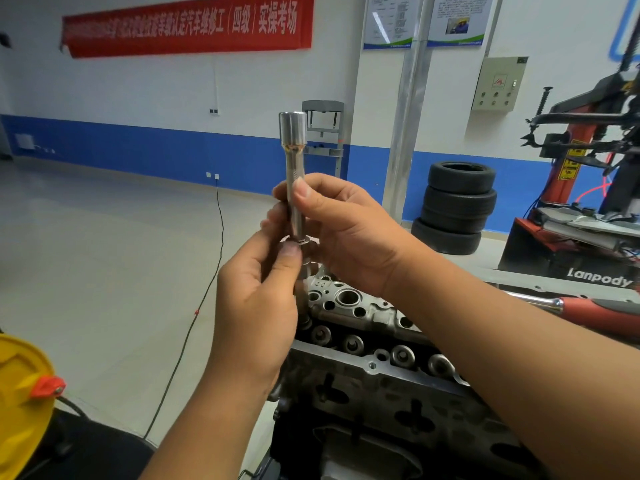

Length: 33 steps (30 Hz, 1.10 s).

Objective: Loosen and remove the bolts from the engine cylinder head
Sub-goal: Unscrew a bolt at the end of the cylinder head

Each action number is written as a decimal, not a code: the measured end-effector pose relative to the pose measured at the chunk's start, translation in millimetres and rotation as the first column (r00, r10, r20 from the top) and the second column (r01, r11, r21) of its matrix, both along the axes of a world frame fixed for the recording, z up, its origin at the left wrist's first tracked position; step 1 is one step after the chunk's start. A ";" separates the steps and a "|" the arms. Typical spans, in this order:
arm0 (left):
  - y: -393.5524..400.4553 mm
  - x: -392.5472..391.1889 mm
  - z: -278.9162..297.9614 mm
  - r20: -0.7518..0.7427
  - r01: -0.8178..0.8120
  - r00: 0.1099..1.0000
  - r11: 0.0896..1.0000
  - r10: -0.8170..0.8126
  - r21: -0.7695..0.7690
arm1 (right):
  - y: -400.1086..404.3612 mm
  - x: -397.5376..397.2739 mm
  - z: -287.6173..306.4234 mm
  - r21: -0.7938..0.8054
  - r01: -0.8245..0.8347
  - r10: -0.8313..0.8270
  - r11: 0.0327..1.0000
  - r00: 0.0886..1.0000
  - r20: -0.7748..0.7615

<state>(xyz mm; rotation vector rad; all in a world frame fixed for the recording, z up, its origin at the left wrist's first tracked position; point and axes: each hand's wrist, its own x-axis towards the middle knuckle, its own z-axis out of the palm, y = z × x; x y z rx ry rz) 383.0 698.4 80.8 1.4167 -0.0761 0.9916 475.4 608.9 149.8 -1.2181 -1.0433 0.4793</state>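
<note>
Held up at centre, above the far-left end of the cylinder head: a long chrome socket extension, long axis upright, wide socket end on top, narrow end down. Right hand curled round the lower shaft from the right, thumb pressed on the knurled part. Left hand just below, thumb and fingers pinching a bolt at the extension's lower end, flanged head uppermost, shank pointing down behind the thumb. Shank mostly hidden by the left hand; its tip not to be made out. Whether the bolt head sits seated in the extension or only touches it: cannot tell.

Head lying lower right, long axis running from far left to near right, top face up. In the open bores along its near edge: round valve caps in a row, rightmost ones covered by the right forearm. Block beneath it dark, cut off at the bottom edge.

Ratchet with red grip lying on the right, beyond the right forearm, handle cut off at the right edge. Yellow container at the near left, red cap on its side, contents not visible, cut off at the left edge. Stack of tyres far right against the blue-banded wall, tyre changer beside it. Red banner on the far wall, lettering blurred at its left.
</note>
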 end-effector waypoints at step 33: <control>0.2 0.6 -4.3 0.031 -0.140 0.990 0.990 0.140 -0.014 | 2.5 0.6 -0.6 -0.045 0.002 0.000 0.999 0.999 0.045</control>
